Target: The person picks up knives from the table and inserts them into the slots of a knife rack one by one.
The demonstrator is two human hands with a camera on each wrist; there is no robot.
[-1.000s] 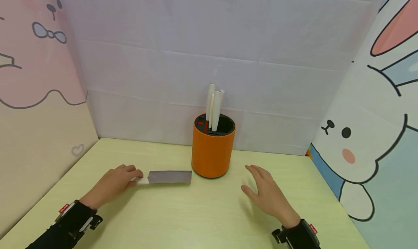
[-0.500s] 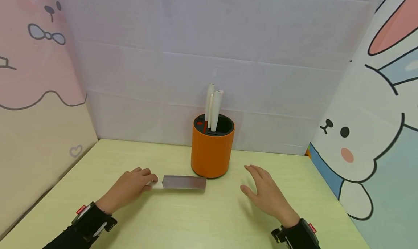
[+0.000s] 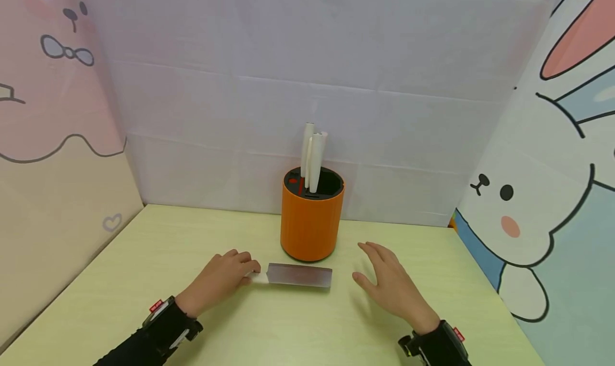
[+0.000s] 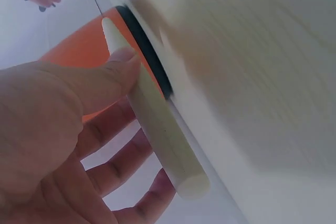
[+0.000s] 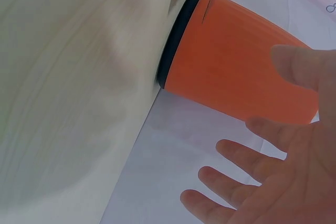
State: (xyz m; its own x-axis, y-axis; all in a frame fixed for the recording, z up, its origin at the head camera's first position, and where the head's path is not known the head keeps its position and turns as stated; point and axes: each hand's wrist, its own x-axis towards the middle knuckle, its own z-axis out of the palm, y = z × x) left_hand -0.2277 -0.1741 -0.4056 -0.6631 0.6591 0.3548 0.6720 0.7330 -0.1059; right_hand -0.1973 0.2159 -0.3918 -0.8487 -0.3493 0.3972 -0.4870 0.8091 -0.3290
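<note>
My left hand (image 3: pixel 221 278) grips the white handle (image 4: pixel 165 129) of a cleaver (image 3: pixel 299 275), thumb on one side and fingers curled behind it. The broad grey blade points right, low over the table in front of an orange knife holder (image 3: pixel 311 224). In the left wrist view the blade shows only as a thin line past the handle's tip. To the right of the blade, my right hand (image 3: pixel 394 283) hovers over the table, fingers spread and holding nothing. In the right wrist view its palm (image 5: pixel 310 171) is beside the orange holder.
Several white-handled utensils (image 3: pixel 314 160) stand in the holder's black top. The pale wooden table (image 3: pixel 288 328) ends at a white sheet wall (image 3: pixel 216 115) behind. Cartoon-printed panels (image 3: pixel 528 222) flank both sides.
My left hand has moved right and slightly toward me with the cleaver, its blade now lying in front of the holder and nearer my right hand. The right hand has stayed nearly still.
</note>
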